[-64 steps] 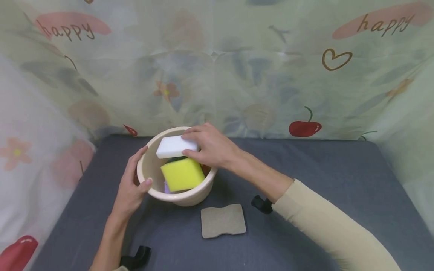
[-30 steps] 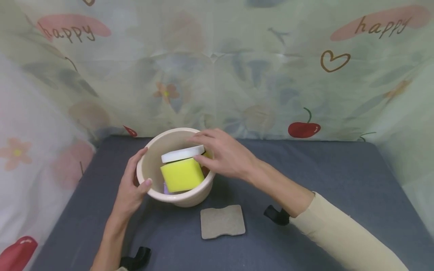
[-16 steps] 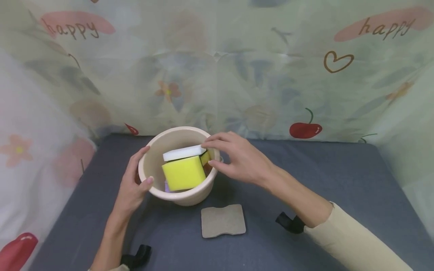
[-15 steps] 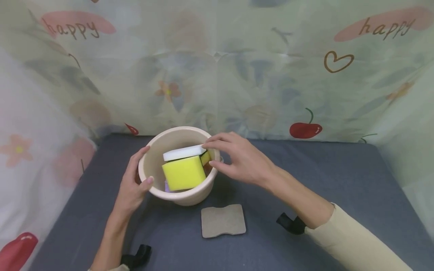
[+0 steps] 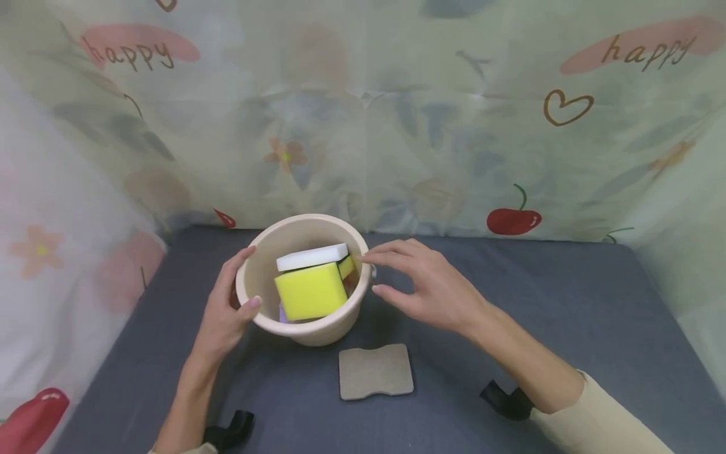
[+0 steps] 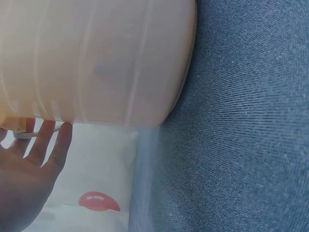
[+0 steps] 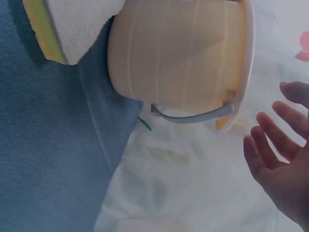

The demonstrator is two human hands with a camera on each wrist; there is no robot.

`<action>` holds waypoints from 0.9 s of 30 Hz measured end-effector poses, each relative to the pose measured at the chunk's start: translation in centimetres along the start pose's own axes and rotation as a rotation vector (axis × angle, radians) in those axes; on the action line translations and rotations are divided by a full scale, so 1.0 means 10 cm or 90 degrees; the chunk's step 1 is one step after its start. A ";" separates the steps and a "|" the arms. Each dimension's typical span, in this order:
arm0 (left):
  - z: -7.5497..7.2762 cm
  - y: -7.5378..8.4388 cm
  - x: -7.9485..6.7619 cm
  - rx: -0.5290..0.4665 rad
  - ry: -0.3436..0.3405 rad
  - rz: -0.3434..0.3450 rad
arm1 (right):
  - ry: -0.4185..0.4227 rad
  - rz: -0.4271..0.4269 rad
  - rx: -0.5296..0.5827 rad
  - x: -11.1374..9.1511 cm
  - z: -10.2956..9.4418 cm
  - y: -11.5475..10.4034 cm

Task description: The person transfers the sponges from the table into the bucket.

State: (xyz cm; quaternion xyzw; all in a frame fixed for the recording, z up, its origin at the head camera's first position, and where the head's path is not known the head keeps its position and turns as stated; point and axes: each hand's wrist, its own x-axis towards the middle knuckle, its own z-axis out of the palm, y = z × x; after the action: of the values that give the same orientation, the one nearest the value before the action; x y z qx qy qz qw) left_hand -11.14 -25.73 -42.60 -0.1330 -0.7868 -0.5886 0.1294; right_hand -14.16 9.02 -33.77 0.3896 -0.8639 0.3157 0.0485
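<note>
A cream plastic bucket (image 5: 326,333) stands upright on the dark table. Its near-left rim is gripped by my left hand (image 5: 221,315), thumb over the edge and fingers along the outside wall. Inside lie a white sponge block (image 5: 312,257), a bright yellow sponge (image 5: 312,293) in front of it and a bit of something purple (image 5: 283,314), mostly hidden. My right hand (image 5: 433,284) holds nothing; its fingers are spread loosely just right of the rim. In the right wrist view the bucket's grey handle (image 7: 193,119) hangs down along the wall.
In front of the bucket a sponge (image 5: 376,373) with notched sides lies grey scouring face up; its yellow foam edge (image 7: 41,34) shows in the right wrist view. A patterned curtain (image 5: 431,126) closes off the back and sides of the table (image 5: 567,302).
My right hand lowered the white sponge block into the bucket, let go of it and drew back right, out past the rim. The left hand has kept its grip on the bucket.
</note>
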 end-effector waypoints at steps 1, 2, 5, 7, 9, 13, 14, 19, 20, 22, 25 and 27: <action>0.00 0.00 0.00 0.001 -0.001 -0.001 | 0.002 0.003 0.005 -0.03 0.00 0.01; 0.00 0.00 0.00 0.001 -0.001 -0.002 | 0.005 0.004 0.010 -0.06 0.01 0.01; 0.00 0.00 0.00 -0.008 -0.002 0.001 | 0.012 0.003 0.018 -0.15 0.02 0.03; 0.01 0.00 0.01 -0.011 -0.002 0.003 | 0.018 0.004 0.018 -0.20 0.02 0.04; 0.02 0.00 0.01 -0.013 -0.004 0.003 | 0.022 0.009 0.015 -0.25 0.02 0.06; 0.03 0.00 0.02 0.003 -0.009 -0.001 | 0.015 0.031 0.014 -0.34 0.03 0.10; 0.03 0.00 0.01 0.007 -0.010 -0.002 | 0.011 0.036 0.015 -0.36 0.04 0.11; 0.01 -0.01 0.00 0.018 -0.011 -0.006 | -0.003 0.048 0.019 -0.44 0.09 0.15; 0.01 -0.01 0.00 0.019 -0.011 -0.008 | -0.003 0.049 0.019 -0.46 0.10 0.15; 0.00 -0.01 0.00 0.018 -0.011 -0.010 | -0.005 0.051 0.021 -0.48 0.11 0.17; 0.00 0.00 0.00 0.015 -0.011 -0.009 | -0.008 0.054 0.026 -0.53 0.13 0.19; -0.01 0.00 0.00 0.010 -0.009 -0.009 | -0.009 0.054 0.028 -0.55 0.15 0.21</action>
State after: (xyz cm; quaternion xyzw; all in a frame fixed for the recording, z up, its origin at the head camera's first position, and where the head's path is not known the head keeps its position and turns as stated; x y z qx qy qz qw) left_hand -11.11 -25.81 -42.56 -0.1304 -0.7932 -0.5824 0.1208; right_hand -11.58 12.69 -37.82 0.3555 -0.8729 0.3334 0.0207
